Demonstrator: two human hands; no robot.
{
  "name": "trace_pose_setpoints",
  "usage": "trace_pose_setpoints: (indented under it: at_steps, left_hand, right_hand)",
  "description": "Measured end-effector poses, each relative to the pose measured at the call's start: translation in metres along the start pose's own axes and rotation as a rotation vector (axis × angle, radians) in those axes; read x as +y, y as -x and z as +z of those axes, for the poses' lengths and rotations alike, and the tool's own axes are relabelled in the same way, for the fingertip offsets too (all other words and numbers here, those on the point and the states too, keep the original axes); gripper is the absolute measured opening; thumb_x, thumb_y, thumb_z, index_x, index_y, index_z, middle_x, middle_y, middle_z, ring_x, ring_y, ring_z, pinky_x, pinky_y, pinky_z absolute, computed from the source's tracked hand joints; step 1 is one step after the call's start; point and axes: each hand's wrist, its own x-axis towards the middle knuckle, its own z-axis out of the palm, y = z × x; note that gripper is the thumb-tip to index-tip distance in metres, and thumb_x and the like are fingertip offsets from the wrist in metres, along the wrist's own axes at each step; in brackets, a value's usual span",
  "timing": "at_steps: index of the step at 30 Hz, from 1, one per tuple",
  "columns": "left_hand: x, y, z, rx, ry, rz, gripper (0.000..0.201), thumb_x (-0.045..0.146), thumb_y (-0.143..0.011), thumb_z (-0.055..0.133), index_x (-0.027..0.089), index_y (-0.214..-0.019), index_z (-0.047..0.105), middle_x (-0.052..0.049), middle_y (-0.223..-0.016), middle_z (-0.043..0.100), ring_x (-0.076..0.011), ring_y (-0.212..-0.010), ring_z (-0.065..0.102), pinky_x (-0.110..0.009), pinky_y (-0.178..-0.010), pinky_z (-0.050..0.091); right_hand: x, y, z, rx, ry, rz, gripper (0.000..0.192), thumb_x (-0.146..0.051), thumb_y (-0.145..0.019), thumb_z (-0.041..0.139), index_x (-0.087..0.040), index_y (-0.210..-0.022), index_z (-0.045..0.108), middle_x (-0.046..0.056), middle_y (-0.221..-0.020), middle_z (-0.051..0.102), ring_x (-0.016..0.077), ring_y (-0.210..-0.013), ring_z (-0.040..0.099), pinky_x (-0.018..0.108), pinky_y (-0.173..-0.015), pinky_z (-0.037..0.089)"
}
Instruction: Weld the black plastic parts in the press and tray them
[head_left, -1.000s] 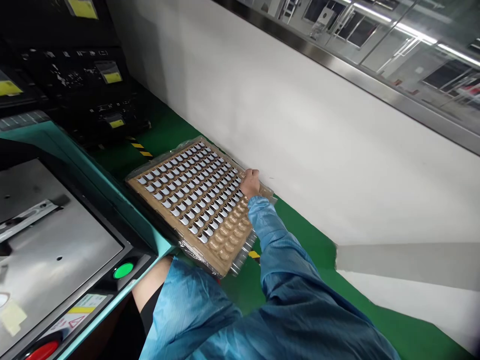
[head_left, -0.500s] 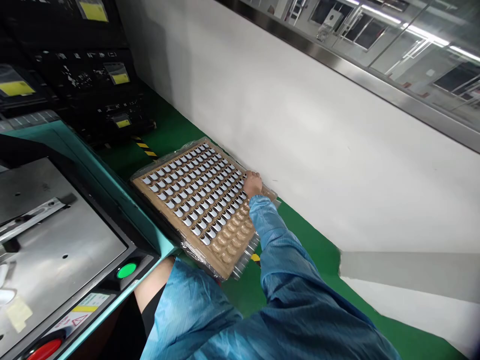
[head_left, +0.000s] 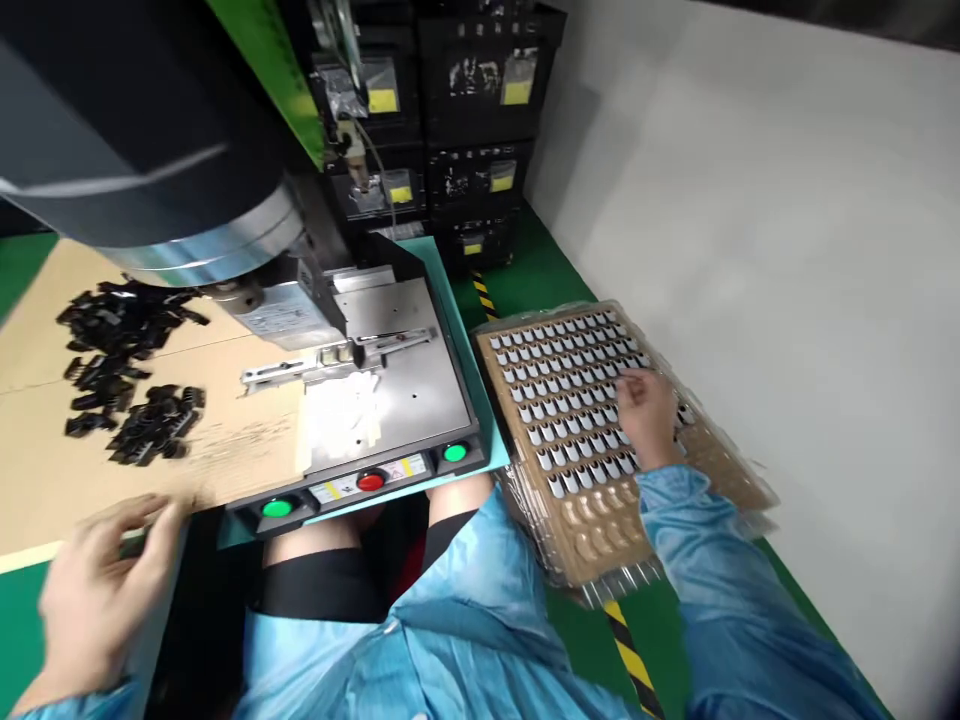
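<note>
**Hand picks from parts tray beside press**

At right of frame, the right hand rests on a brown tray of small white parts, fingers curled over one row; whether they pinch a part cannot be told. The left hand, blurred at lower left, spreads loosely open near black pieces on cardboard. Next, judging by this, a clean lift of one part toward the press plate.

The parts tray is set right of the press machine; loose parts are scattered left of it on the worktop, and crates are stacked behind.
</note>
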Motion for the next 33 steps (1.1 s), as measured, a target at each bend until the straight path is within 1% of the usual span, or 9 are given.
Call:
trace_pose_setpoints:
  at_steps: [2,6,8,11,17,21,26,29,33]
  left_hand:
    - [0.009,0.0,0.014,0.088,0.121,0.07,0.015,0.051,-0.101,0.062,0.041,-0.111,0.063,0.002,-0.117,0.072,-0.0313,-0.118,0.068,-0.063,-0.108,0.059]
    - [0.06,-0.027,0.056,0.0,0.266,0.372,0.023,0.046,-0.099,0.069,0.032,-0.117,0.067,-0.006,-0.115,0.074,-0.0309,-0.106,0.072,-0.051,-0.096,0.059]
    - [0.084,-0.042,0.075,-0.032,0.231,0.426,0.026,0.049,-0.102,0.066,0.03,-0.121,0.067,-0.008,-0.121,0.074,-0.0314,-0.106,0.071,-0.049,-0.093,0.056]
    - [0.104,-0.057,0.097,-0.051,0.134,0.427,0.033,0.054,-0.105,0.061,0.027,-0.121,0.069,-0.011,-0.118,0.073,-0.0328,-0.103,0.07,-0.047,-0.087,0.051]
    - [0.106,-0.063,0.116,-0.038,0.077,0.408,0.033,0.048,-0.109,0.052,0.024,-0.1,0.072,-0.01,-0.101,0.071,-0.0296,-0.091,0.067,-0.043,-0.08,0.047]
    - [0.098,-0.06,0.113,-0.032,0.167,0.404,0.032,0.045,-0.11,0.051,0.025,-0.101,0.074,-0.01,-0.103,0.074,-0.0295,-0.093,0.069,-0.044,-0.084,0.049]
    - [0.082,-0.059,0.107,0.006,0.467,0.352,0.025,0.043,-0.11,0.054,0.026,-0.108,0.072,-0.007,-0.12,0.076,-0.0263,-0.107,0.073,-0.042,-0.097,0.057]
    - [0.077,-0.066,0.103,0.041,0.597,0.301,0.022,0.044,-0.108,0.059,0.026,-0.105,0.07,-0.007,-0.124,0.077,-0.0252,-0.11,0.074,-0.041,-0.098,0.06]
    - [0.073,-0.085,0.1,0.073,0.616,0.26,0.021,0.043,-0.105,0.061,0.025,-0.098,0.068,-0.007,-0.118,0.078,-0.0248,-0.108,0.076,-0.039,-0.095,0.061]
  right_hand:
    - [-0.074,0.007,0.005,-0.091,-0.209,-0.108,0.029,-0.035,-0.102,0.054,-0.021,-0.122,0.07,0.013,-0.113,0.073,0.0263,-0.095,0.071,0.043,-0.091,0.06]
    - [-0.228,0.038,0.026,-0.326,-0.423,-0.422,0.017,-0.027,-0.102,0.062,-0.026,-0.116,0.073,0.008,-0.115,0.072,0.0255,-0.107,0.069,0.039,-0.096,0.057]
    - [-0.284,0.055,0.042,-0.392,-0.433,-0.544,0.015,-0.025,-0.1,0.067,-0.026,-0.114,0.072,0.007,-0.115,0.072,0.0263,-0.113,0.066,0.039,-0.099,0.055]
    - [-0.337,0.073,0.066,-0.433,-0.328,-0.616,0.02,-0.03,-0.098,0.074,-0.026,-0.117,0.07,0.007,-0.117,0.07,0.0283,-0.114,0.062,0.041,-0.099,0.052]
    - [-0.373,0.081,0.087,-0.42,-0.073,-0.614,0.02,-0.039,-0.102,0.07,-0.026,-0.117,0.069,0.01,-0.119,0.068,0.031,-0.112,0.059,0.044,-0.095,0.05]
    - [-0.371,0.083,0.085,-0.396,-0.011,-0.669,0.013,-0.035,-0.108,0.061,-0.025,-0.109,0.069,0.01,-0.115,0.068,0.0292,-0.107,0.059,0.041,-0.092,0.048]
    - [-0.362,0.084,0.08,-0.355,0.005,-0.693,0.016,-0.03,-0.11,0.057,-0.024,-0.102,0.069,0.01,-0.107,0.068,0.0274,-0.102,0.058,0.039,-0.089,0.047]
    - [-0.363,0.085,0.077,-0.344,0.023,-0.709,0.017,-0.03,-0.109,0.057,-0.024,-0.101,0.07,0.01,-0.106,0.067,0.0275,-0.101,0.057,0.039,-0.086,0.047]
    - [-0.359,0.083,0.069,-0.349,0.034,-0.723,0.019,-0.029,-0.11,0.055,-0.024,-0.103,0.071,0.009,-0.107,0.067,0.027,-0.099,0.057,0.039,-0.084,0.046]
